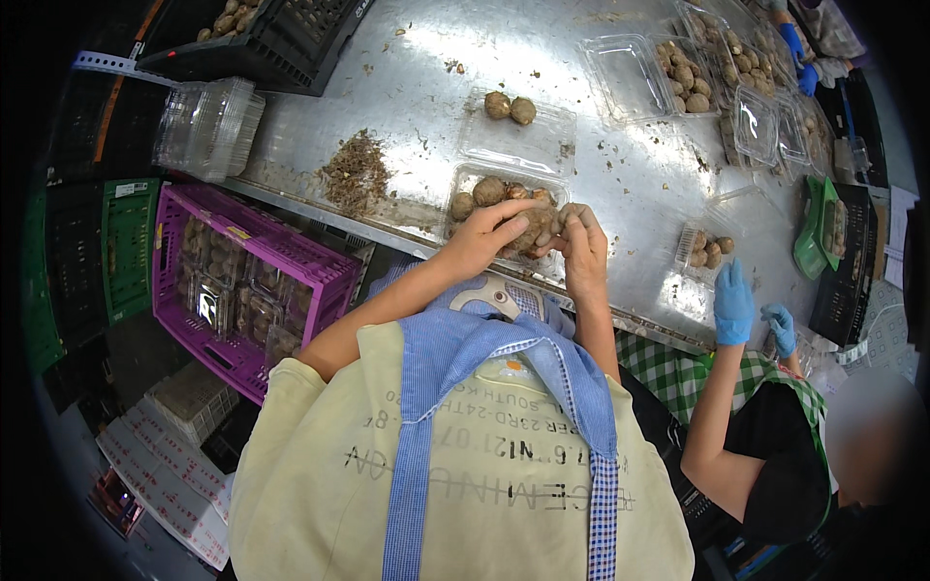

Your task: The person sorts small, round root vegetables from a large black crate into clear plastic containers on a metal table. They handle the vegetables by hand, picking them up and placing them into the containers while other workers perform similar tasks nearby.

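Both my hands are over an open clear plastic clamshell box (458,174) at the table's near edge. My left hand (483,236) rests its fingers and thumb on a large brown root vegetable (534,225), like a taro corm. Opposite it, my right hand (581,236) pinches a smaller lump (570,210) at the corm's right side. Several round brown tubers (489,190) lie in the box around the large one. Two more tubers (510,107) sit on the box's flat lid (508,141). The undersides of my hands and part of the box are hidden.
Root trimmings (356,174) lie in a heap on the metal table (421,80). Stacked empty clamshells (207,127) and a black crate (290,51) stand left. Below them is a purple crate (327,290) of filled boxes. A co-worker's blue-gloved hand (732,305) is at the right, near another box (686,243).
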Available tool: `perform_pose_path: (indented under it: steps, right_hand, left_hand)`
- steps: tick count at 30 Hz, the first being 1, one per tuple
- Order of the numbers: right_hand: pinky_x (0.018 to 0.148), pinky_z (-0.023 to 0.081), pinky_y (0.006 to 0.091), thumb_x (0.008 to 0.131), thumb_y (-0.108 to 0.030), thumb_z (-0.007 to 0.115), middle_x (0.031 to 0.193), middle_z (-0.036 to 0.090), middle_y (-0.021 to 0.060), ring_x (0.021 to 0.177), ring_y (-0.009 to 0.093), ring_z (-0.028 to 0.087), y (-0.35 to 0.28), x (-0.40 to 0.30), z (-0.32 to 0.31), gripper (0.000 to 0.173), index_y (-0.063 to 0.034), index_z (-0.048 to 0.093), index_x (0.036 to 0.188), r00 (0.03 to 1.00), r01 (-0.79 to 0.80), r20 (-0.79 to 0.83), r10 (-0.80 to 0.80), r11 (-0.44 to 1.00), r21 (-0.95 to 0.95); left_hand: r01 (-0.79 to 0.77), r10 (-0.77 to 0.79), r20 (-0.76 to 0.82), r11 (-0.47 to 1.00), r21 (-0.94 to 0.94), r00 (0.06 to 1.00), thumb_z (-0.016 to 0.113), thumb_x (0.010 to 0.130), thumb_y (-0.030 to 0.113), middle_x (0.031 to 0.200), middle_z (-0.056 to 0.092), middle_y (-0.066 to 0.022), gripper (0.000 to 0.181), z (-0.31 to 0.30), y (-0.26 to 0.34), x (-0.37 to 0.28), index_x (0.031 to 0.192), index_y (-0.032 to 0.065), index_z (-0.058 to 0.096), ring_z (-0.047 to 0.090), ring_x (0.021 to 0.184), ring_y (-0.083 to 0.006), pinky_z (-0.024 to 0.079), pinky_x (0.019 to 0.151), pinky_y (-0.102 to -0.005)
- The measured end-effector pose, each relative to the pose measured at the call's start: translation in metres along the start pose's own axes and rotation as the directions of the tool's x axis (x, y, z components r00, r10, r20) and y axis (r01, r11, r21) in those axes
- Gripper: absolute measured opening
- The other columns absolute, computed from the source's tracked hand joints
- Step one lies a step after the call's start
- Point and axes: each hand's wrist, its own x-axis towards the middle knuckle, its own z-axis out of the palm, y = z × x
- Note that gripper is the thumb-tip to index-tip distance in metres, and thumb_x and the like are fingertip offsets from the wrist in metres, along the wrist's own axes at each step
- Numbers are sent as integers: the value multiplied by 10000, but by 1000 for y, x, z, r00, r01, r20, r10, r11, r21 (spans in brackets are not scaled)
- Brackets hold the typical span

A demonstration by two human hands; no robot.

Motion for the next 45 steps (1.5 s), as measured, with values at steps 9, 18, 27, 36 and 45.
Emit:
perform_pose_path:
  steps: [9, 18, 27, 36, 45]
  right_hand:
    - [644, 479, 239, 918, -165, 572, 897, 601, 109, 711, 140, 586, -2, 5, -28, 200, 24, 577, 982, 886, 252, -65, -459, 595, -763]
    - [588, 523, 227, 845, -83, 672, 789, 655, 109, 656, 119, 628, -5, -10, -4, 198, 68, 601, 951, 1000, -9, -27, 3, 973, -229]
    - [587, 537, 234, 844, -69, 666, 759, 659, 113, 648, 136, 637, -10, -8, -8, 155, 73, 620, 890, 999, -6, 43, 18, 964, -267]
    - [563, 534, 230, 847, -38, 635, 744, 660, 111, 622, 121, 638, -3, -7, -4, 104, 62, 608, 843, 1000, 9, -8, -11, 958, -286]
    - [580, 534, 248, 897, -64, 559, 747, 637, 107, 647, 137, 635, -1, -2, -12, 123, 46, 570, 844, 984, 40, -160, -84, 965, -260]
  left_hand:
    - [-113, 115, -4, 982, 153, 993, 498, 942, 191, 1277, 521, -104, 378, -3, 1, -1, 1282, 25, 496, 477, 1182, -182, 376, 990, -306]
    - [-190, 213, -30, 920, 341, 977, 566, 883, 101, 1206, 528, -85, 380, -1, 3, -4, 1258, 56, 522, 527, 1076, -170, 457, 849, -267]
    - [-149, 184, -52, 905, 400, 981, 605, 825, 88, 1126, 563, -93, 379, -3, 14, -8, 1202, 71, 582, 550, 948, -176, 449, 764, -272]
    - [-152, 195, -54, 886, 438, 979, 592, 831, 84, 1122, 583, -70, 389, -4, 13, -8, 1220, 77, 577, 551, 942, -137, 455, 761, -260]
    - [-47, 50, -63, 998, 45, 997, 445, 958, 176, 1113, 599, -144, 387, -2, -3, 2, 1309, 12, 452, 615, 941, -235, 504, 774, -318]
